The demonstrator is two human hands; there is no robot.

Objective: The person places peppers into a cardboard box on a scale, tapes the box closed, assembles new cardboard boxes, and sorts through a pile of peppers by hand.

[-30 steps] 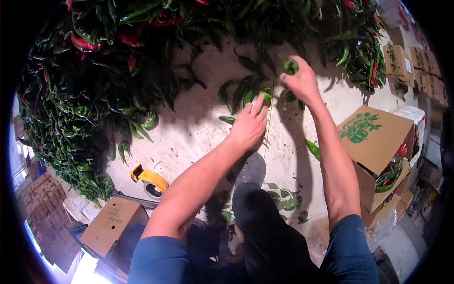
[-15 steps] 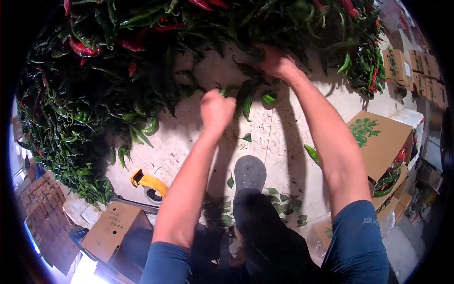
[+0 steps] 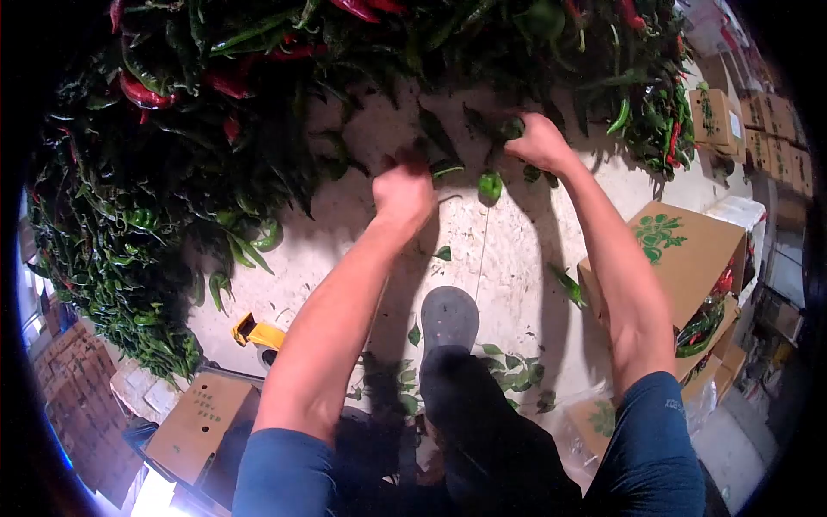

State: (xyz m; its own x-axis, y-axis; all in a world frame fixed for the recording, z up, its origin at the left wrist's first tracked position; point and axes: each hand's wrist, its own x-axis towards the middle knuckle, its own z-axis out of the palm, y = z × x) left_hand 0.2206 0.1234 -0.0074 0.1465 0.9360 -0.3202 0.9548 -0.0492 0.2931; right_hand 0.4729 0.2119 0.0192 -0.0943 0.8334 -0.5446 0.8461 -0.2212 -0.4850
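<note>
Fingers curled in, my left hand (image 3: 403,194) is low over the pale floor in front of the pepper pile. Its fingertips are blurred and turned away, so what it grips is hidden; a green pepper (image 3: 445,169) shows just to its right. My right hand (image 3: 538,145) is closed round a dark green pepper (image 3: 510,129) at the pile's front edge. Between the hands lies a short, bright green pepper (image 3: 489,186). Behind them rises the large pile of green peppers (image 3: 146,207), with some red peppers (image 3: 145,91) among them.
An open cardboard box (image 3: 689,250) with peppers inside stands at the right, and more boxes (image 3: 780,159) are stacked behind. At the left are a yellow tape dispenser (image 3: 258,332) and another cardboard box (image 3: 202,418). Loose leaves (image 3: 517,375) lie around my shoe (image 3: 450,319).
My right hand has drawn back out of the pile and now grips a green pepper. The left hand has shifted slightly; the long pepper between the hands is no longer there.
</note>
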